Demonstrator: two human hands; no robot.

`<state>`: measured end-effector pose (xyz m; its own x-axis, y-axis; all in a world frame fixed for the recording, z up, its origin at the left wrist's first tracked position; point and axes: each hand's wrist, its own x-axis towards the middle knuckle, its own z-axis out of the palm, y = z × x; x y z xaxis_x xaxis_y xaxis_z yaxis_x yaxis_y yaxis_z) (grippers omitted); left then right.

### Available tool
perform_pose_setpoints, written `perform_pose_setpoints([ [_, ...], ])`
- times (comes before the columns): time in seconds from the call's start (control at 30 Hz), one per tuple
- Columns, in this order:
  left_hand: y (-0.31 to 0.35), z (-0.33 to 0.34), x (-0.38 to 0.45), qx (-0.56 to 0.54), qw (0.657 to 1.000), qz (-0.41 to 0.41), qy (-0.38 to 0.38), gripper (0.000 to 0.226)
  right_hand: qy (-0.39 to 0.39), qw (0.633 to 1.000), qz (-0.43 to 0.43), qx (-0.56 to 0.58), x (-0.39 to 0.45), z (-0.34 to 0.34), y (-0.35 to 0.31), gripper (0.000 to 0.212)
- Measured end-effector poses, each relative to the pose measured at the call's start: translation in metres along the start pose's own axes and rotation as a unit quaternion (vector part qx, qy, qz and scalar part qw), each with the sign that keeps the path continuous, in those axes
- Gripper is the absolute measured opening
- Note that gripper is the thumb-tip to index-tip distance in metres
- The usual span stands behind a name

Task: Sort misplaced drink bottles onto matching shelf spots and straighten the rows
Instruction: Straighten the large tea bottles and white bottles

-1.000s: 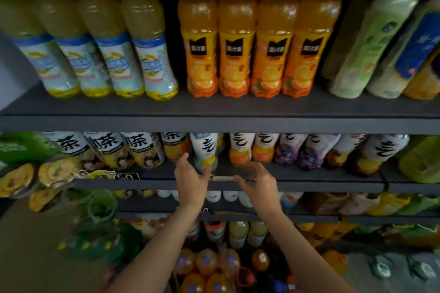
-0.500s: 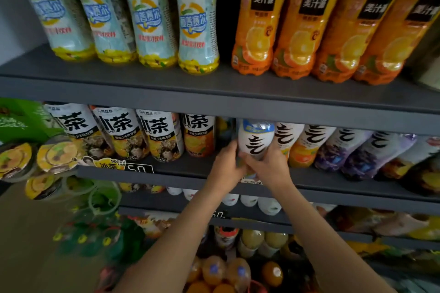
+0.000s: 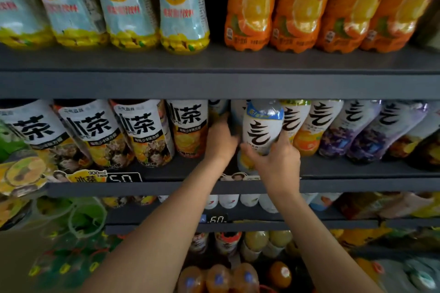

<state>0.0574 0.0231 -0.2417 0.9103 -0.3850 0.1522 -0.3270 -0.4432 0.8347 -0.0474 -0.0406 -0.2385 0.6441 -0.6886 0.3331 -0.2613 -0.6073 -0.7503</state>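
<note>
At frame centre, the right hand (image 3: 273, 164) is gripping a white-labelled plastic bottle (image 3: 262, 131) on the grey middle shelf (image 3: 357, 185); the left hand (image 3: 220, 141) is reaching beside it, grip state indeterminable.

Left edge of view: we note a green packet (image 3: 9, 140). Just below it sit round cups (image 3: 25, 171) with yellow-and-green lids, tilted towards us. Just right of the cups is a yellow promo card (image 3: 87, 176) reading "900ml", touching a black price tag (image 3: 123, 177) reading "50". Further right along the same line is a small sticker (image 3: 235, 176) with printed faces. Lower down, a second price tag (image 3: 215, 219) reads "60". Lower left: clear green-tinted cups (image 3: 87, 217), blurred, with a brown surface (image 3: 19, 264) beneath.
</note>
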Motion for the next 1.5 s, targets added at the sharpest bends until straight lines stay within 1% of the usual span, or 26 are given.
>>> perform_pose_setpoints([
  [0.03,0.003,0.002,0.003,-0.001,1.000,-0.008,0.003,0.047,0.000,1.000,0.001,-0.007,0.000,-0.001,-0.001,0.068],
  [0.13,0.011,0.009,0.010,0.004,0.999,-0.038,0.023,0.033,-0.017,1.000,0.003,-0.024,0.003,-0.003,-0.004,0.067],
  [0.2,0.013,0.009,0.010,0.021,0.998,-0.046,0.026,0.030,-0.033,0.999,0.010,-0.024,0.006,-0.004,-0.005,0.066],
  [0.37,0.012,-0.002,-0.007,0.048,0.997,-0.053,0.029,0.036,-0.033,0.999,0.003,-0.023,0.003,-0.008,-0.002,0.059],
  [0.47,0.005,-0.012,-0.020,0.030,0.997,-0.051,0.049,0.044,-0.023,0.999,-0.010,-0.029,0.001,-0.007,-0.003,0.054],
  [0.57,0.000,-0.019,-0.031,0.021,0.997,-0.050,0.062,0.045,-0.018,0.999,-0.020,-0.022,0.001,-0.006,-0.003,0.059],
  [0.63,-0.002,-0.023,-0.038,0.029,0.996,-0.053,0.062,0.045,-0.027,0.999,-0.021,-0.018,0.001,-0.007,-0.002,0.060],
  [0.73,-0.006,-0.031,-0.043,0.037,0.996,-0.057,0.050,0.048,-0.059,0.998,-0.014,-0.027,0.001,-0.007,-0.003,0.060],
  [0.87,-0.003,-0.039,-0.044,0.084,0.995,-0.047,0.022,0.054,-0.070,0.996,0.007,-0.061,0.002,-0.006,-0.007,0.059],
  [1.03,0.001,-0.041,-0.049,0.152,0.987,-0.045,0.042,0.056,-0.069,0.996,0.017,-0.045,0.007,-0.002,-0.007,0.055],
  [1.13,0.005,-0.040,-0.057,0.190,0.979,-0.035,0.073,0.061,-0.063,0.997,0.009,-0.031,0.008,0.004,-0.006,0.050],
  [1.23,0.008,-0.038,-0.061,0.209,0.973,-0.039,0.089,0.056,-0.052,0.998,-0.010,-0.021,0.005,0.009,-0.008,0.045],
  [1.37,0.006,-0.037,-0.060,0.201,0.974,-0.045,0.090,0.051,-0.048,0.999,-0.007,-0.001,0.003,0.012,-0.009,0.041],
  [1.5,0.000,-0.041,-0.057,0.183,0.980,-0.017,0.072,0.051,-0.059,0.998,-0.021,0.009,0.004,0.011,-0.007,0.040],
])
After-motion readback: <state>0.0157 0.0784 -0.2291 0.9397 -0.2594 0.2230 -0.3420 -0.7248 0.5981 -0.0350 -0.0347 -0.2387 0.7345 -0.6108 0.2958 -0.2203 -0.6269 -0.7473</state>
